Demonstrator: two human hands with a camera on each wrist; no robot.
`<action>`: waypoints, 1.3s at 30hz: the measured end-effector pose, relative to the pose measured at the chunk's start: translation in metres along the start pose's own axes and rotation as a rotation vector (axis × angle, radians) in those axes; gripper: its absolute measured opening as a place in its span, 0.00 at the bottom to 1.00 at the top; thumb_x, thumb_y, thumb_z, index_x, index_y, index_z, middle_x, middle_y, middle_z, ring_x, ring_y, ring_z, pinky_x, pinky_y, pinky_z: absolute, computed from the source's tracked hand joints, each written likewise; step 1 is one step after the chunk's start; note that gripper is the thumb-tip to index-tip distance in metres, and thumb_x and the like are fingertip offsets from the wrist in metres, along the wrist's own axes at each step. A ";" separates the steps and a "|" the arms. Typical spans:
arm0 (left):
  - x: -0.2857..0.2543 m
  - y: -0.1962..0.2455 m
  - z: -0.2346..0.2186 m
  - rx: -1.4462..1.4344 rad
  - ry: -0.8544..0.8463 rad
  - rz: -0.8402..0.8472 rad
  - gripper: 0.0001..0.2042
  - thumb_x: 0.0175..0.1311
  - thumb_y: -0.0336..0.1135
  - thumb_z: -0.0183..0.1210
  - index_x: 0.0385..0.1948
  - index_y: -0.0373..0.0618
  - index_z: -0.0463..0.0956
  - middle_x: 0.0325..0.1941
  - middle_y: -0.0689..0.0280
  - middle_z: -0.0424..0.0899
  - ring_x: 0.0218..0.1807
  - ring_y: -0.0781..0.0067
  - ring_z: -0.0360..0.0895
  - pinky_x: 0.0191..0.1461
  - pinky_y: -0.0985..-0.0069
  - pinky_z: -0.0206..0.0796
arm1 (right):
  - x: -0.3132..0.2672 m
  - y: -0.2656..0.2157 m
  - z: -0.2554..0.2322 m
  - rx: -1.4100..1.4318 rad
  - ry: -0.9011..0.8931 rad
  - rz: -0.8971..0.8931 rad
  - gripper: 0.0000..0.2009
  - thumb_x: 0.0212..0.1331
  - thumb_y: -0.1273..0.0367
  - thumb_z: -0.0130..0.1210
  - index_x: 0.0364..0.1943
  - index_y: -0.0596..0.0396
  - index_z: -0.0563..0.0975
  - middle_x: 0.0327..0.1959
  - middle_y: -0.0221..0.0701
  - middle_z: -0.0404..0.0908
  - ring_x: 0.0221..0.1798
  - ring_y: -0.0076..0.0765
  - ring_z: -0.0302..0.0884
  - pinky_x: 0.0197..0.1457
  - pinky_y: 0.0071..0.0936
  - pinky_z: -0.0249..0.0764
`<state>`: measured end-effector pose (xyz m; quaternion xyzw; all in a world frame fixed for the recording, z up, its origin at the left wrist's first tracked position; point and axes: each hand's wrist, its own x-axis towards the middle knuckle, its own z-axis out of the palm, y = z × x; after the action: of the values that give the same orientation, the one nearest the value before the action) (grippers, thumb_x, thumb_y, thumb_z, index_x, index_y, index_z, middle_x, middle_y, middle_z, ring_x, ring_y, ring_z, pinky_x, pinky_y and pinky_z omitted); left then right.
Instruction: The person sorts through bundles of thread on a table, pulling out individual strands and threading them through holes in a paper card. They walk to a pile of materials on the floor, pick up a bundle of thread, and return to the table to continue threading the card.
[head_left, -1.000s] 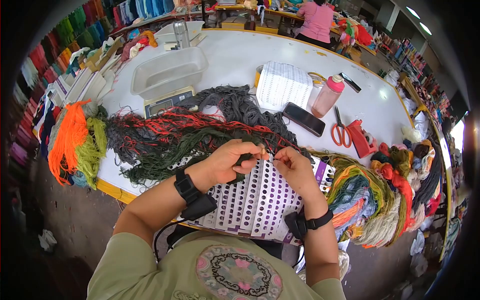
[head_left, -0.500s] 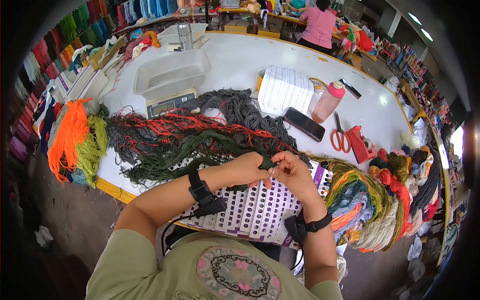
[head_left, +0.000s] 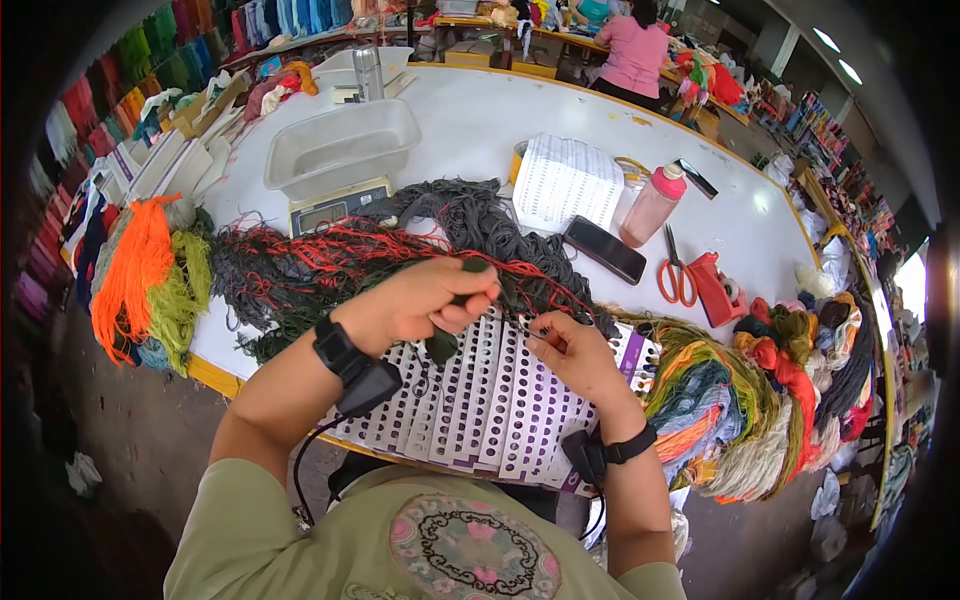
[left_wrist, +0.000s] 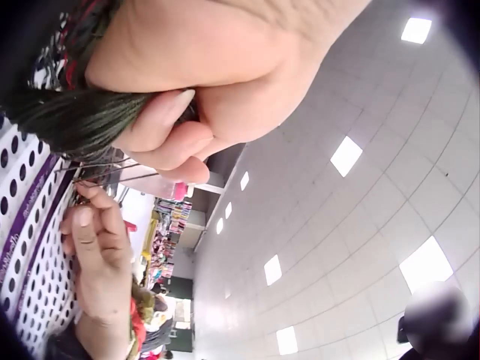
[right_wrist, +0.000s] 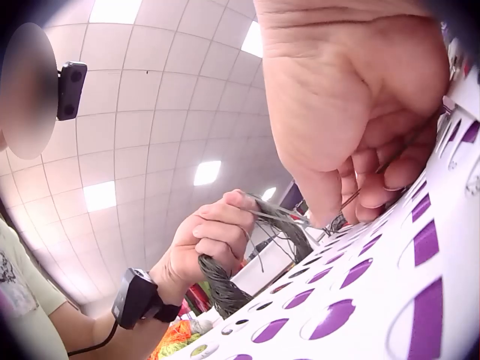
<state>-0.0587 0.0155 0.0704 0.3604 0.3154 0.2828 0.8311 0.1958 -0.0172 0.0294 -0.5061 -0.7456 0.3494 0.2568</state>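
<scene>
My left hand is curled round a dark green yarn bundle, whose twisted tail hangs below the fist. In the right wrist view this bundle loops out on both sides of the left fingers. My right hand pinches thin dark strands between thumb and fingers, close over the edge of the white cards. These cards have rows of holes and purple print. A few strands stretch between the two hands. Beyond the hands lies a heap of dark grey, green and red yarn.
Scissors, a red tape dispenser, a phone and a pink-capped bottle stand or lie beyond the right hand. A plastic tub sits on a scale. Colourful skeins flank the cards.
Half a second ago both hands met over the cards' top edge. Since then my left hand has drawn away to the left and up with the yarn, while the right stays near that edge.
</scene>
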 end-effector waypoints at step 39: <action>-0.015 -0.009 -0.009 -0.144 0.133 0.265 0.09 0.68 0.35 0.54 0.44 0.41 0.72 0.13 0.74 0.66 0.13 0.88 0.55 0.16 0.87 0.43 | 0.000 -0.010 0.005 -0.290 -0.046 -0.042 0.14 0.57 0.59 0.58 0.46 0.42 0.75 0.25 0.32 0.79 0.31 0.43 0.79 0.34 0.38 0.72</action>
<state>-0.0725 0.0036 0.0640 0.3188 0.2984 0.4351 0.7874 0.1867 -0.0210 0.0340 -0.5140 -0.8044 0.2441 0.1709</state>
